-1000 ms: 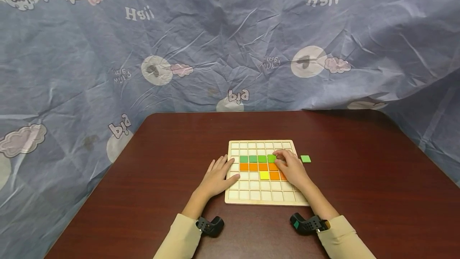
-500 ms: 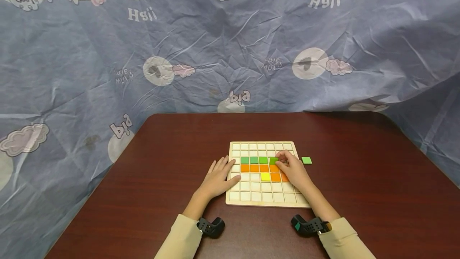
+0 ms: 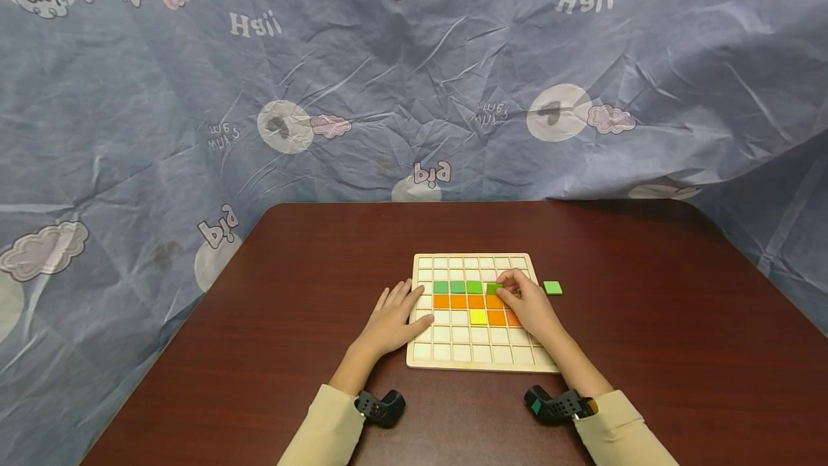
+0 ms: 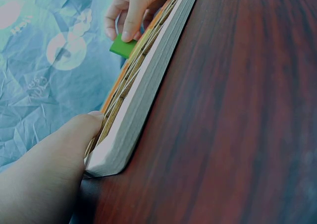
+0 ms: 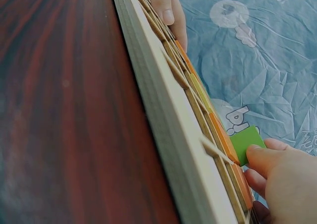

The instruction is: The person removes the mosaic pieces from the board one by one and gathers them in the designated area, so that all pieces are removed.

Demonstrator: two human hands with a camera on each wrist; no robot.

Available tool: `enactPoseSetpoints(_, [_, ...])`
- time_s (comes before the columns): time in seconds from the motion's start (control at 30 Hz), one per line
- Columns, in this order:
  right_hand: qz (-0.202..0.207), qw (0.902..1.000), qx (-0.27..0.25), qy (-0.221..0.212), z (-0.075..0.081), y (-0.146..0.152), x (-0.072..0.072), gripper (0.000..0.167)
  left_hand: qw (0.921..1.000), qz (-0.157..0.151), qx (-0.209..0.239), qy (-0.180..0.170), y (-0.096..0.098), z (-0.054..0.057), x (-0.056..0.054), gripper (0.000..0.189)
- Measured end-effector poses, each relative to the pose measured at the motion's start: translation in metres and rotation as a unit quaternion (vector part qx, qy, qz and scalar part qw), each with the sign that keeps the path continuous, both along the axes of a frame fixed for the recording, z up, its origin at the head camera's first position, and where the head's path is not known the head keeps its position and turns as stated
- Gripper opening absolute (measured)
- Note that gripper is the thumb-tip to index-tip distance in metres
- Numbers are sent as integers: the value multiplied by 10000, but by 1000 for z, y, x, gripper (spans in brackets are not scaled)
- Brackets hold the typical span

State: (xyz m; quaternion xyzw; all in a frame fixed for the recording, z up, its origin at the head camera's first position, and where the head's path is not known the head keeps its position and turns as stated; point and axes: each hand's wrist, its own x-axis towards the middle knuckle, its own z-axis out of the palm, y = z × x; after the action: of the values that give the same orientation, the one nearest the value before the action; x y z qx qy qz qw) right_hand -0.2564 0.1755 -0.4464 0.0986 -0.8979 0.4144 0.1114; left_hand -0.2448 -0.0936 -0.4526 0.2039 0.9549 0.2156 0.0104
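A pale wooden grid board (image 3: pixel 462 354) lies on the table. My left hand (image 3: pixel 389 320) rests on its left edge, fingers spread, the thumb over the edge cells. Between thumb and fingers my right hand (image 3: pixel 527 302) pinches a green square tile (image 5: pixel 246 143), which stands tilted above the board in both wrist views. In the head view that tile is at the right end of a row of green tiles (image 3: pixel 457 287). Nearer to me lies a row of orange tiles (image 3: pixel 458 301), then a yellow tile (image 3: pixel 478 317) with orange ones beside it, partly hidden by my right hand.
A loose light green tile (image 3: pixel 553 288) lies on the dark red-brown table (image 3: pixel 310 293), just right of the board. Behind the table hangs a blue printed cloth (image 3: pixel 362 92). Each wrist wears a black strap device, such as the left one (image 3: pixel 382 408).
The green tile in my right hand has gone from lying level with its row to being tilted, a little nearer to me. My left hand keeps its place on the board.
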Motion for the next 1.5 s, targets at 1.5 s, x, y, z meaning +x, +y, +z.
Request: enactPoseSetpoints(1.5, [-187,9994,-154,-246,13,7,1,24,10000,23,76,-31,1,3,2,65])
